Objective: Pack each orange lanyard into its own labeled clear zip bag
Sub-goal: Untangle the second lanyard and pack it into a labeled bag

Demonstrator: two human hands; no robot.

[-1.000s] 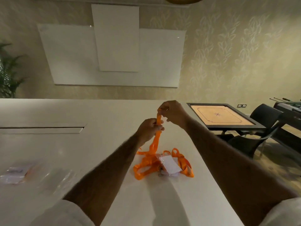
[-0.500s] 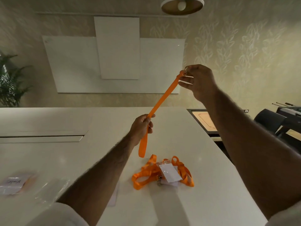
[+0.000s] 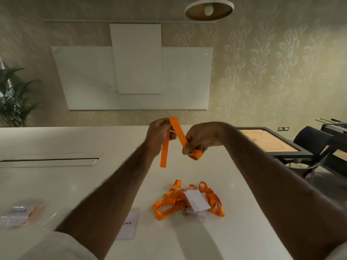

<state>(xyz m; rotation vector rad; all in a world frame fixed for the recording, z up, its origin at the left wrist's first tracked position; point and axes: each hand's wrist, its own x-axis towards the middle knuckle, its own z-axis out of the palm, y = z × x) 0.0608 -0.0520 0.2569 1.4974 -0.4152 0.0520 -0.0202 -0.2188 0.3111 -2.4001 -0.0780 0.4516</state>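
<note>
An orange lanyard [image 3: 178, 132] is held in the air above the white table [image 3: 75, 181] by both hands. My left hand [image 3: 158, 133] pinches a fold at its top, and one end hangs straight down. My right hand [image 3: 201, 138] grips the other part, with a small loop and metal clip below the fingers. A pile of orange lanyards [image 3: 169, 203] with a white card holder [image 3: 196, 201] lies on the table below. A labeled clear bag [image 3: 128, 225] lies under my left forearm. Another labeled bag [image 3: 19, 214] with orange inside lies at the far left.
The table has a long recessed slot [image 3: 50, 160] on the left. To the right stand a carrom board [image 3: 266, 142], a black chair [image 3: 311, 145] and a foosball table [image 3: 336, 126]. A plant [image 3: 15, 98] stands at the back left.
My right hand came down from high up to beside my left hand, folding the stretched lanyard over. My left hand rose a little with the fold.
</note>
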